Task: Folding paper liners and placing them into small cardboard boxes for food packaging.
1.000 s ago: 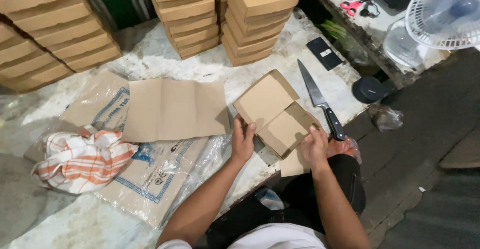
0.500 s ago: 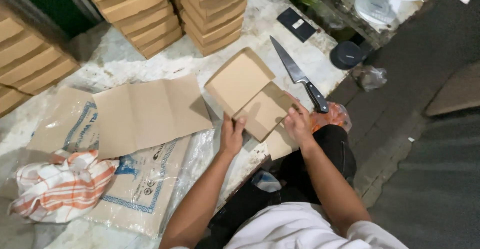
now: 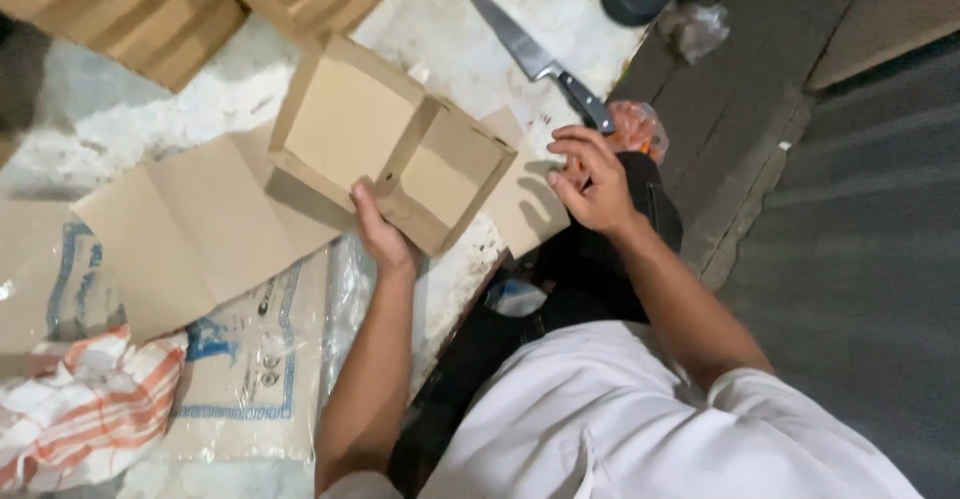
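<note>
Cardboard box (image 3: 395, 149), half-folded, sits tilted on the surface (image 3: 450, 39), held only by the left hand (image 3: 380, 234) at its near edge while the right hand (image 3: 592, 184) hovers released beside the knife (image 3: 540, 59), so the box could slip or spring open.

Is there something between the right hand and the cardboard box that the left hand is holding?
Nothing visible. The left hand holds the folded cardboard box by its near edge. The right hand hovers open beside it, with only a flat cardboard flap lying below the gap.
</note>
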